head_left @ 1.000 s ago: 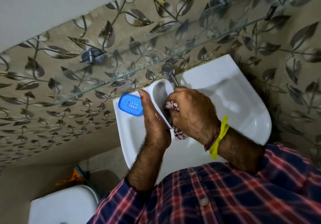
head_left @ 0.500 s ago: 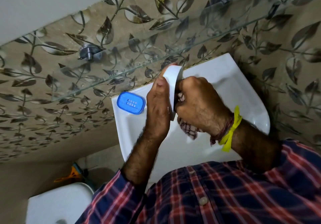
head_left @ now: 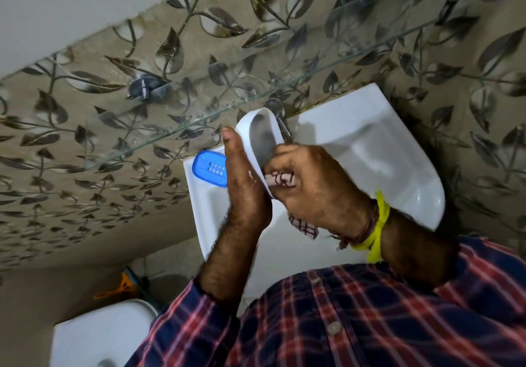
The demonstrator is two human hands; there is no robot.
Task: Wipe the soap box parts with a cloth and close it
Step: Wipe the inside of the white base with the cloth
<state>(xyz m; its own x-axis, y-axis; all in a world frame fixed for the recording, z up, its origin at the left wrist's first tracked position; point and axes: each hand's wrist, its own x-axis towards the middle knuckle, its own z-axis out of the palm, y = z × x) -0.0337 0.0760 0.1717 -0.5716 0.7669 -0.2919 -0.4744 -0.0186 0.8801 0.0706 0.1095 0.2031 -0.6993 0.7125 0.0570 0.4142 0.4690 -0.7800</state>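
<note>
My left hand (head_left: 242, 184) grips a white soap box shell (head_left: 260, 136) and holds it upright over the sink, its hollow side facing right. A red-and-white checked cloth (head_left: 280, 180) is bunched in my right hand (head_left: 316, 187), and those fingers press it into the lower end of the shell. More of the cloth hangs below that hand. A blue slotted soap box part (head_left: 209, 169) lies flat on the sink's back left corner, partly hidden behind my left hand.
The white sink (head_left: 384, 150) is fixed to a leaf-patterned tiled wall, with a chrome tap (head_left: 280, 119) just behind the shell. A glass shelf (head_left: 199, 122) runs above the sink. A white toilet (head_left: 96, 338) and an orange object (head_left: 121, 285) are at lower left.
The shell has turned so that its hollow faces the camera again. My right hand with the cloth has slid down to the shell's lower end. The blue part has not moved.
</note>
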